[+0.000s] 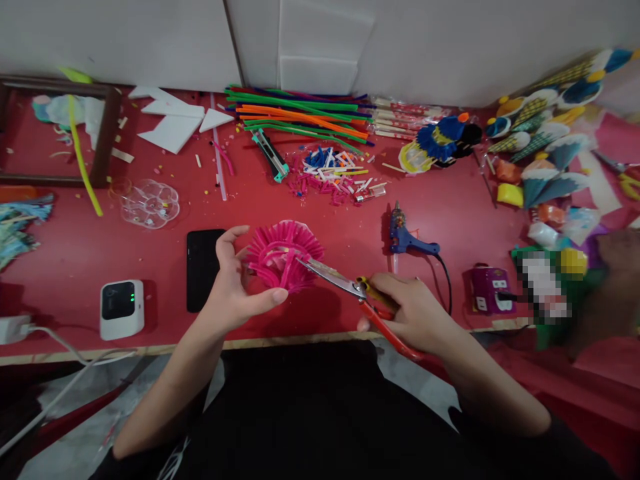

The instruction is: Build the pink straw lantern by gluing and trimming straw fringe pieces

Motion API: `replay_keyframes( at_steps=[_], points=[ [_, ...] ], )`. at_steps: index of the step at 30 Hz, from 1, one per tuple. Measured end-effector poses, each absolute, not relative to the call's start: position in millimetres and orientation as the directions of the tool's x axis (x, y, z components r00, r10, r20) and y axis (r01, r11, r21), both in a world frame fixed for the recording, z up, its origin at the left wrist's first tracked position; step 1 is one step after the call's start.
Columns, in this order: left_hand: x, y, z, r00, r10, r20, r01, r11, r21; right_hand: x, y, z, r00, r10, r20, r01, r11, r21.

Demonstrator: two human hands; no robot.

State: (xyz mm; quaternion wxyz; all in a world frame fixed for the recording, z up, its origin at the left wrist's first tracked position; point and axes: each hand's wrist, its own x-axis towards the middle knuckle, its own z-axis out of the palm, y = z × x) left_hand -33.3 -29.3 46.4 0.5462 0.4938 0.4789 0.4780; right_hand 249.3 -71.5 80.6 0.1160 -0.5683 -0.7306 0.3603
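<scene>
A bright pink pipe-cleaner craft piece [286,257], round with fringe-like spokes, is held just above the red table. My left hand [235,283] grips it from the left side, thumb below and fingers curled behind its edge. In my right hand [405,307] is a pair of scissors [335,279] with red and yellow handles. The blades reach leftward, and their tips touch or overlap the piece's middle. Whether they are closed on a strand I cannot tell.
Beyond my hands lie pipe cleaners [300,113], a box cutter [270,155] and pink, blue and white clippings [330,173]. A glue gun [407,233] rests to the right, a phone [200,270] to the left. At far right is another person's arm [610,287].
</scene>
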Motion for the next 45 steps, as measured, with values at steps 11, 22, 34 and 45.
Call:
replay_keyframes(
  at_steps=[11, 22, 34, 45],
  points=[
    [-40, -32, 39, 0.161, 0.973, -0.163, -0.059, 0.174, 0.983, 248, -71, 76, -0.329, 0.911, -0.247, 0.734, 0.083, -0.674],
    [-39, -33, 40, 0.190, 0.971, -0.142, -0.048, 0.154, 0.987, 244, -72, 72, -0.332, 0.940, -0.082, 0.688, 0.181, -0.703],
    [-40, -35, 35, 0.167, 0.970, -0.179, -0.009, 0.183, 0.983, 245, -73, 70, -0.350, 0.934, -0.069, 0.712, 0.217, -0.668],
    [-40, -37, 28, 0.129, 0.982, -0.140, -0.024, 0.144, 0.989, 256, -73, 73, -0.389, 0.911, -0.137, 0.754, 0.230, -0.615]
  ],
)
